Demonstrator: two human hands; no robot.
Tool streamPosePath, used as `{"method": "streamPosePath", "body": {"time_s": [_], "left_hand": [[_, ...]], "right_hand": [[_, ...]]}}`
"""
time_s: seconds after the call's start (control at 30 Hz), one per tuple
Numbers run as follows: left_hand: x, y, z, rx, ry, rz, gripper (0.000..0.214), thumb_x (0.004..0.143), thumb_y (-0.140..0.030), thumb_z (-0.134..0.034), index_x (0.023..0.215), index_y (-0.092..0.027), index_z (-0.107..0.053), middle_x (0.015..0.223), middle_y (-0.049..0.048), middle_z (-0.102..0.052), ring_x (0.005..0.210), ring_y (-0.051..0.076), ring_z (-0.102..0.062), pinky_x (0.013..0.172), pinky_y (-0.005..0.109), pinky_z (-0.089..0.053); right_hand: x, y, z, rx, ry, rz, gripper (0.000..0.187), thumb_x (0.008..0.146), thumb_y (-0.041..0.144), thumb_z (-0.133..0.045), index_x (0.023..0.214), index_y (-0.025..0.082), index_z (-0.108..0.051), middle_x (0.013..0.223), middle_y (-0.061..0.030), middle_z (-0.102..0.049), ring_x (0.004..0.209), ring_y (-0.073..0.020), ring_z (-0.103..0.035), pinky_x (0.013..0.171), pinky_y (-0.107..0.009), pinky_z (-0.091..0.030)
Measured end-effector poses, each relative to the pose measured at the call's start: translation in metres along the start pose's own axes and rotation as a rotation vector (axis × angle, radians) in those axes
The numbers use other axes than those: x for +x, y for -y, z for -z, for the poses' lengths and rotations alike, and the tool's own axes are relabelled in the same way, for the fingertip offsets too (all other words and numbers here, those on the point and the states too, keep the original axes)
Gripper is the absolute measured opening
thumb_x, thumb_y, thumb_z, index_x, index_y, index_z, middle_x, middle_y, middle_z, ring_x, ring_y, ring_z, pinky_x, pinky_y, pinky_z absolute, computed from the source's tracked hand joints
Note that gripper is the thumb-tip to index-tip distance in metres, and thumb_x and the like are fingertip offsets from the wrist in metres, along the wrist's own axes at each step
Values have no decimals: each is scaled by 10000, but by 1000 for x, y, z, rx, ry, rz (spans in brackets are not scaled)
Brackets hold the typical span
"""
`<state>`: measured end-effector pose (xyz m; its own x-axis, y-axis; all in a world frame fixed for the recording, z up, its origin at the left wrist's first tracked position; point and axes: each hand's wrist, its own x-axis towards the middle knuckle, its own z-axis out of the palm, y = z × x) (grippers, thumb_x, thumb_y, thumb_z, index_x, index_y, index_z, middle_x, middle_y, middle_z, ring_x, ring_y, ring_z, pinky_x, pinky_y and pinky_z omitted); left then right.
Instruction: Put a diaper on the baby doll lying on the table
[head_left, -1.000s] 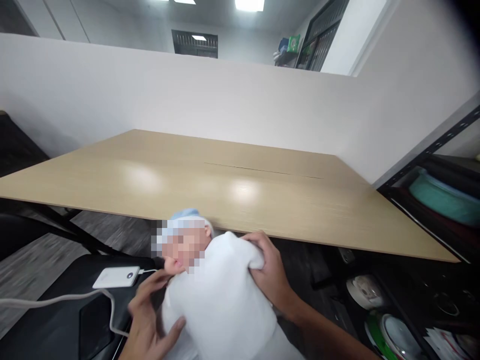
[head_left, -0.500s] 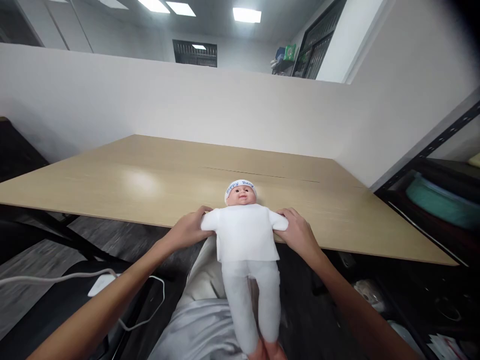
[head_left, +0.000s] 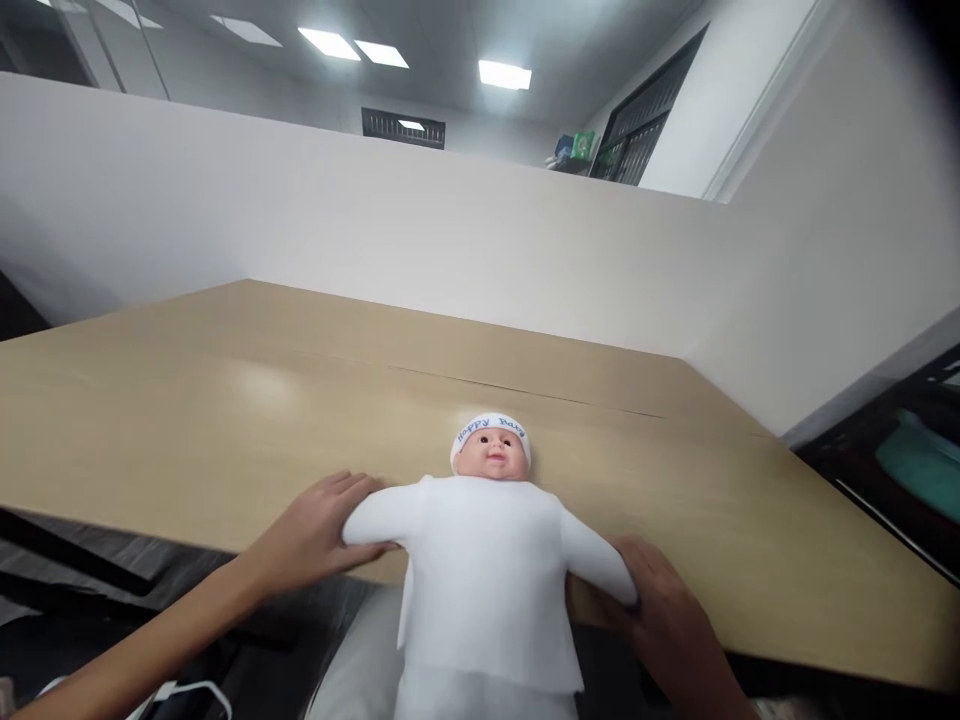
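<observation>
A baby doll [head_left: 491, 570] in a white top, white trousers and a white headband with blue lettering lies face up. Its head and shoulders are at the front edge of the wooden table [head_left: 225, 430], and its lower body extends below the frame. Wrapped round the sleeved arm at the image's left is my left hand [head_left: 319, 530], thumb underneath. On the opposite side my right hand [head_left: 660, 600] grips the end of the doll's other arm. Both doll arms are spread outward. The doll's legs and feet are out of view.
Behind the table rises a low white partition wall [head_left: 375, 240]. At the right stands a dark shelf rack [head_left: 855, 450] holding a teal item [head_left: 922, 465]. A white cable [head_left: 199, 688] hangs at the lower left, near my forearm.
The doll appears larger and lower in the picture, its arms stretched further apart. My hands have moved outward with them, still holding on. The view has tilted upward.
</observation>
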<state>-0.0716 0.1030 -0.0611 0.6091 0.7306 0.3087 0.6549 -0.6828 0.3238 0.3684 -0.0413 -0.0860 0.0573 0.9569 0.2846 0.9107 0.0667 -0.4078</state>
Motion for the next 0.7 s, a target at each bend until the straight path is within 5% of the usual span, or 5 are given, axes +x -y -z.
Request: {"method": "streamPosePath", "body": {"time_s": [0.23, 0.57, 0.7], "left_hand": [[68, 46, -11, 55, -3, -57, 522, 910, -644, -649, 1184, -200, -666, 1048, 83, -748, 935, 280, -707, 812, 372, -509], [165, 105, -15, 3, 34, 48, 590, 847, -779, -624, 987, -207, -657, 959, 74, -731, 905, 288, -691, 746, 349, -484], [198, 124, -20, 18, -26, 72, 666, 809, -811, -642, 1076, -201, -670, 1050, 97, -743, 980, 315, -687, 815, 382, -498]], "right_hand": [[70, -15, -13, 121, 113, -21, 354, 1000, 550, -540, 1126, 244, -664, 1090, -96, -738, 966, -270, -686, 819, -371, -550], [184, -34, -40, 17, 30, 50, 358, 987, 571, -541, 1075, 241, -648, 1032, -76, -737, 909, -264, -678, 754, -356, -498], [224, -40, -48, -46, -25, 83, 323, 993, 549, -534, 1052, 252, -647, 1026, -72, -736, 905, -266, -677, 720, -342, -466]]}}
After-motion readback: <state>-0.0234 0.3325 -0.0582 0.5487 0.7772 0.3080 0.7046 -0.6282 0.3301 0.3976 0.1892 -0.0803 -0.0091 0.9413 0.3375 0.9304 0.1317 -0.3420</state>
